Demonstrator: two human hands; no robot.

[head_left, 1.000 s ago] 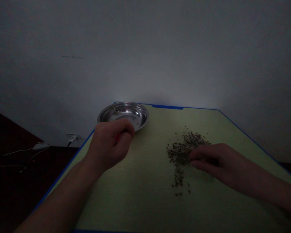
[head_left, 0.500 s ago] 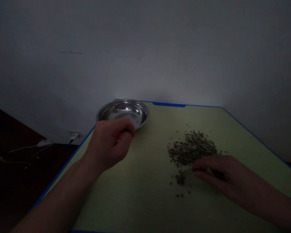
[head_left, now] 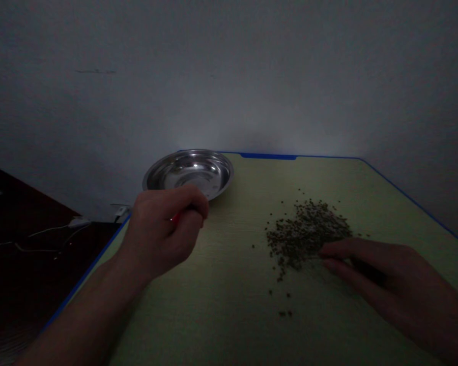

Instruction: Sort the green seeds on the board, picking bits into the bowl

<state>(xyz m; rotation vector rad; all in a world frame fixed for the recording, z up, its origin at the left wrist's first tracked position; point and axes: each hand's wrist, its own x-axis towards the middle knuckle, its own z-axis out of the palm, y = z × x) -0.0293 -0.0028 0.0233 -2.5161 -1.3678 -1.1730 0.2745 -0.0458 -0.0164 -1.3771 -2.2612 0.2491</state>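
My left hand [head_left: 164, 229] hovers closed over the pale green table [head_left: 221, 305], just in front of a shiny steel bowl [head_left: 189, 173] at the back left. Something small and red shows between its fingers; I cannot make out what it is. A heap of small dark seeds [head_left: 307, 231] lies right of the middle. My right hand [head_left: 370, 269] rests on the table at the heap's near right edge, fingers pressed together and pointing left into the seeds. A few loose seeds [head_left: 284, 305] lie nearer to me.
The table has a blue edge [head_left: 87, 269] and stands against a plain white wall [head_left: 229, 76]. To the left, on the dark floor, lie a white plug strip and cables [head_left: 72, 223].
My right hand has drawn back toward me and to the right, out of the heap, leaving a few seeds trailed behind. My left hand has stayed closed near the bowl.
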